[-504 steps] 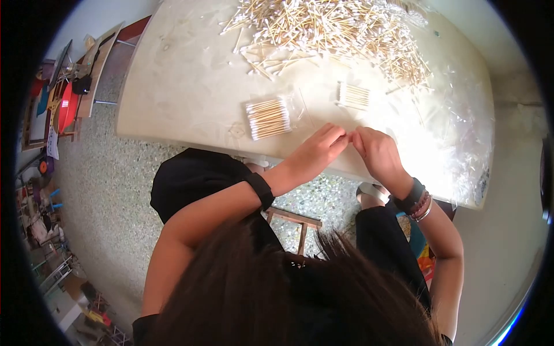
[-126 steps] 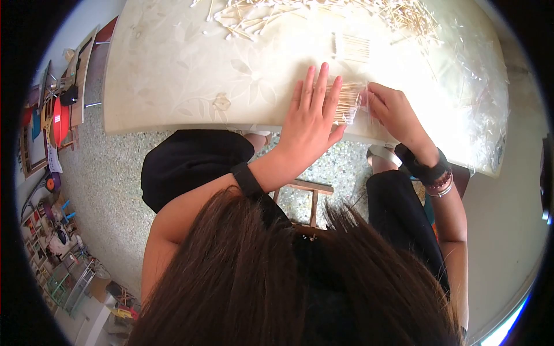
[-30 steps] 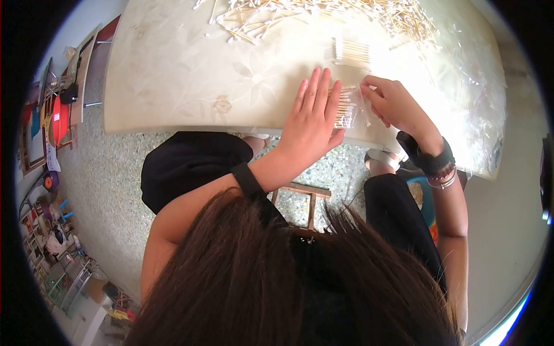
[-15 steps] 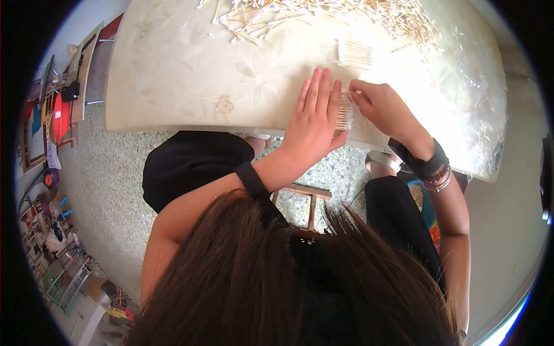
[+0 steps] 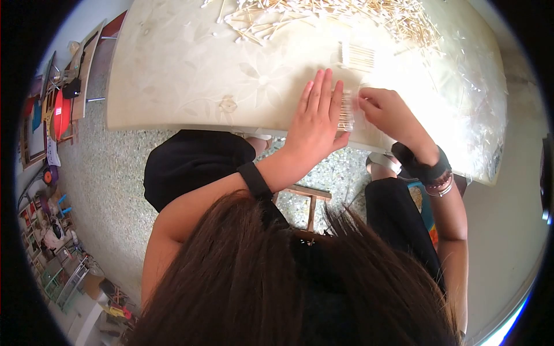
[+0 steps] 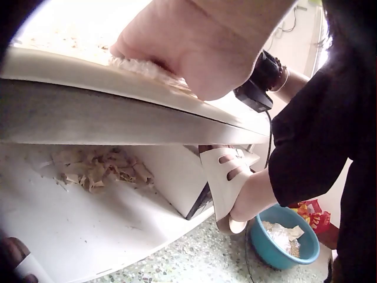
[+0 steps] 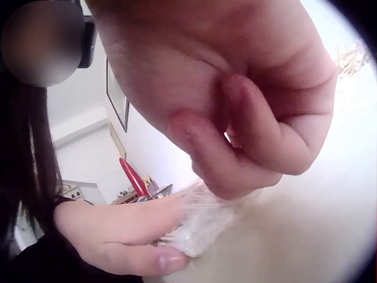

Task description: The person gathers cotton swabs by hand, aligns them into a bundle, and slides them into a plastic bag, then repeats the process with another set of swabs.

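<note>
Though faint overhead, crumpled plastic [image 7: 203,229] in right-wrist view.

Strong light whitens the right side of the tabletop [image 5: 184,75] in the head view, washing out its surface, while the left edge keeps its faint pattern; a soft shadow lies beside the spread fingers [image 5: 321,98]; black rounded borders close in that view, and its straight lines bow towards the edges; the left wrist view is blown out at the top left, with dimmer tones beneath the tabletop; the right wrist view looks soft and hazy, its top left corner blurred.
</note>
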The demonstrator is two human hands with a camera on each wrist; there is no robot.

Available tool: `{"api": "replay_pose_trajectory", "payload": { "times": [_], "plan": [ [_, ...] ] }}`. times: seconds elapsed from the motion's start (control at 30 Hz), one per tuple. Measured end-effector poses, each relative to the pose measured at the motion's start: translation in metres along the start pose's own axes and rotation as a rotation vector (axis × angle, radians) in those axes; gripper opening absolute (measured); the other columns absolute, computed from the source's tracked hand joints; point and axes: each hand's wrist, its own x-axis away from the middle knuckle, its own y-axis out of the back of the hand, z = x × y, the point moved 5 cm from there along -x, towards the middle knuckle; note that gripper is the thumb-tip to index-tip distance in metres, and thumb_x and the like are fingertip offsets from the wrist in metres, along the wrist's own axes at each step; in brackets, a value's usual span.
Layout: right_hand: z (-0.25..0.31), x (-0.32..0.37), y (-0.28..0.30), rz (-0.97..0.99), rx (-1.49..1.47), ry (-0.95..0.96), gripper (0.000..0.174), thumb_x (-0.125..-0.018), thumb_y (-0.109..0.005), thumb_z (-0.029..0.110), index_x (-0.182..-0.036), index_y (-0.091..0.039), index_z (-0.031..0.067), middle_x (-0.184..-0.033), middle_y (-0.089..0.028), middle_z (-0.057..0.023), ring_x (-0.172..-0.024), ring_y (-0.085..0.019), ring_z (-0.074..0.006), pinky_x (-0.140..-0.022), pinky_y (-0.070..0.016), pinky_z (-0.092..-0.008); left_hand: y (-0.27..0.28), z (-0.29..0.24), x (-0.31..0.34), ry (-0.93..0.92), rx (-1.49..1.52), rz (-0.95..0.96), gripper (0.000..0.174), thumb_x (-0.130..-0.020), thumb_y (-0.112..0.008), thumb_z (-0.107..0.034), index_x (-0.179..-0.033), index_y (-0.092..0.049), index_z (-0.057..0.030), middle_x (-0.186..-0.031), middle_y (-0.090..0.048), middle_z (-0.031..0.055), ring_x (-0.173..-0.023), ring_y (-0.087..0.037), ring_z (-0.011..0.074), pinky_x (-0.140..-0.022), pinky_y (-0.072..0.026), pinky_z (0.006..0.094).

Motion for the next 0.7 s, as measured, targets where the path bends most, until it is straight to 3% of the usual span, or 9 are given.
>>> {"api": "replay_pose_trajectory", "payload": {
  "times": [0.1, 0.2, 0.23, 0.37, 0.43, 0.57, 0.7],
  "plan": [
    [-0.003, 0.006, 0.006, 0.302, -0.090, -0.218, 0.024, -0.088, -0.051, 0.021, -0.083, -0.065, 0.0034, -0.056, -0.054, -0.0102, -0.053, -0.052, -0.0195, -0.054, -0.0413, -0.0324, -0.001, 0.001, 0.000, 0.005, -0.018, 0.002, 0.090, -0.074, -0.067, -0.043, -0.137, -0.030, 0.0101, -0.145, -0.022, 0.0307, -0.138, -0.020, 0.0395, -0.113, -0.0186, 0.0459],
    [0.004, 0.005, -0.010, 0.390, -0.153, -0.174, 0.023, -0.088, -0.051, 0.022, -0.081, -0.065, 0.0048, -0.054, -0.052, -0.0066, -0.051, -0.050, -0.0163, -0.052, -0.0402, -0.0313, -0.003, 0.000, 0.000, 0.009, -0.037, -0.002, 0.090, -0.073, -0.066, -0.044, -0.137, -0.031, 0.0089, -0.145, -0.022, 0.0307, -0.138, -0.020, 0.0388, -0.113, -0.0174, 0.0447],
    [0.006, 0.001, -0.012, 0.343, -0.096, -0.070, 0.023, -0.087, -0.051, 0.021, -0.079, -0.065, 0.0059, -0.054, -0.051, -0.0042, -0.049, -0.049, -0.0145, -0.051, -0.0400, -0.0306, -0.003, 0.000, 0.001, 0.013, -0.042, -0.004, 0.090, -0.074, -0.066, -0.044, -0.138, -0.031, 0.0089, -0.145, -0.022, 0.0307, -0.138, -0.020, 0.0390, -0.113, -0.0173, 0.0447],
    [0.003, 0.000, -0.008, 0.373, -0.108, -0.114, 0.023, -0.087, -0.050, 0.021, -0.081, -0.065, 0.0045, -0.055, -0.053, -0.0055, -0.049, -0.049, -0.0156, -0.050, -0.0406, -0.0308, -0.003, 0.000, 0.001, 0.011, -0.081, -0.002, 0.092, -0.074, -0.066, -0.047, -0.138, -0.030, 0.0091, -0.145, -0.022, 0.0308, -0.138, -0.019, 0.0392, -0.113, -0.0172, 0.0448],
    [-0.007, 0.006, -0.004, 0.487, -0.160, -0.372, 0.024, -0.087, -0.046, 0.018, -0.084, -0.064, 0.0027, -0.059, -0.056, -0.0084, -0.051, -0.051, -0.0182, -0.051, -0.0421, -0.0323, -0.003, 0.000, 0.001, 0.000, -0.008, 0.000, 0.096, -0.075, -0.066, -0.049, -0.137, -0.027, 0.0116, -0.145, -0.020, 0.0317, -0.138, -0.018, 0.0414, -0.112, -0.0183, 0.0482],
    [0.005, -0.002, -0.016, 0.528, 0.008, -0.243, 0.025, -0.086, -0.041, 0.014, -0.085, -0.063, 0.0021, -0.058, -0.054, -0.0065, -0.051, -0.053, -0.0174, -0.052, -0.0442, -0.0314, -0.003, -0.001, 0.000, 0.000, -0.001, 0.012, 0.098, -0.074, -0.065, -0.053, -0.137, -0.027, 0.0118, -0.144, -0.020, 0.0325, -0.138, -0.017, 0.0423, -0.112, -0.0178, 0.0489],
    [-0.003, -0.006, -0.013, 0.552, -0.010, -0.204, 0.023, -0.085, -0.042, 0.013, -0.087, -0.062, 0.0024, -0.059, -0.054, -0.0055, -0.051, -0.052, -0.0158, -0.049, -0.0429, -0.0302, -0.003, -0.003, 0.000, 0.002, -0.015, 0.010, 0.099, -0.074, -0.065, -0.055, -0.137, -0.027, 0.0121, -0.144, -0.021, 0.0329, -0.137, -0.017, 0.0434, -0.112, -0.0169, 0.0495]
  ]
}}
